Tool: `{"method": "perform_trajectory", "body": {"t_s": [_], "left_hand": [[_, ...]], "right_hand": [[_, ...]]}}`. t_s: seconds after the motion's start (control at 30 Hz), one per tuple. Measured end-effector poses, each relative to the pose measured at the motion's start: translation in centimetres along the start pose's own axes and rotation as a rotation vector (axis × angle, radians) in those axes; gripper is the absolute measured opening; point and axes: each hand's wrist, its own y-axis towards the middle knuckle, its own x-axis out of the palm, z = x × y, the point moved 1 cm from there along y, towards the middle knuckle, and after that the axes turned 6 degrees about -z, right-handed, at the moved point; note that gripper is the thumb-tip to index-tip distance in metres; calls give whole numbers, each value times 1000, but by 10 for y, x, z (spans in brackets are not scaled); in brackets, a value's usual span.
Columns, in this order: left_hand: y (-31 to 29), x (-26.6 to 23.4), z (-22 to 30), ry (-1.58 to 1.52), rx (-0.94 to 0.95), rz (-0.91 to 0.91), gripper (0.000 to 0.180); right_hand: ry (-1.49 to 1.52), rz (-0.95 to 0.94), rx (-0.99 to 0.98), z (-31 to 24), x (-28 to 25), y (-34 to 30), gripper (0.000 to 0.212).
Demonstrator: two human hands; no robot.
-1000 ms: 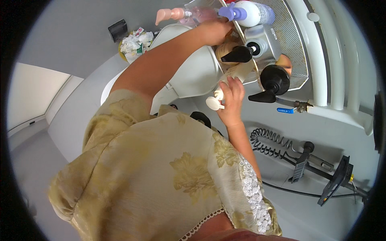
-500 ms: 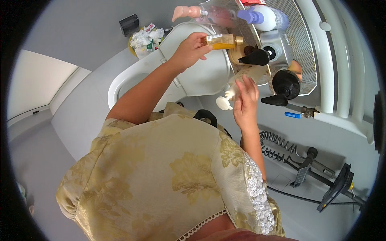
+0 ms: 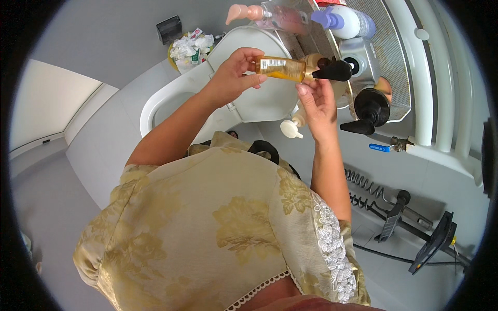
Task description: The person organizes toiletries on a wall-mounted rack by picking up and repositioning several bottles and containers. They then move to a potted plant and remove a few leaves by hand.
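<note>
My left hand (image 3: 233, 78) is closed round the base end of a clear amber bottle (image 3: 285, 68), which lies sideways with yellow liquid inside and a pale label. The bottle's gold cap (image 3: 309, 71) points right. My right hand (image 3: 320, 111) is just below that cap, thumb and fingers apart; whether a fingertip touches the cap is hard to tell. Behind the right hand is a bottle with a white pump head (image 3: 291, 128), its body mostly hidden. A black pump head (image 3: 334, 71) on a silver bottle (image 3: 362, 61) reaches close to the cap.
A metal mesh shelf (image 3: 398, 88) at right carries a lilac-pump bottle (image 3: 345, 22), a pink-pump bottle (image 3: 282, 18) and a black pump bottle (image 3: 371, 108). White pipes (image 3: 419, 83) run beside it. Beneath my hands is a white toilet (image 3: 275, 101); a filled bin (image 3: 191, 49) stands beyond.
The amber bottle has moved slightly left and down, tilting with its label turned into view. My right hand has risen from beside the white-pump bottle to the amber bottle's cap.
</note>
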Motion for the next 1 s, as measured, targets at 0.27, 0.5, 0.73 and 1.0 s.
{"method": "perform_trajectory", "body": {"t_s": [0.27, 0.5, 0.73, 1.0], "left_hand": [[-28, 14, 13, 332, 219, -36, 50], [-43, 18, 38, 341, -18, -142, 54], [-37, 25, 64, 727, 47, -169, 54], [-34, 30, 65, 818, 51, -136, 47]], "right_hand": [[397, -106, 112, -25, 11, -7, 34], [176, -280, -88, -38, 21, -22, 49], [246, -325, -153, -44, 26, -24, 49], [242, -263, -100, -44, 26, -24, 54]]}}
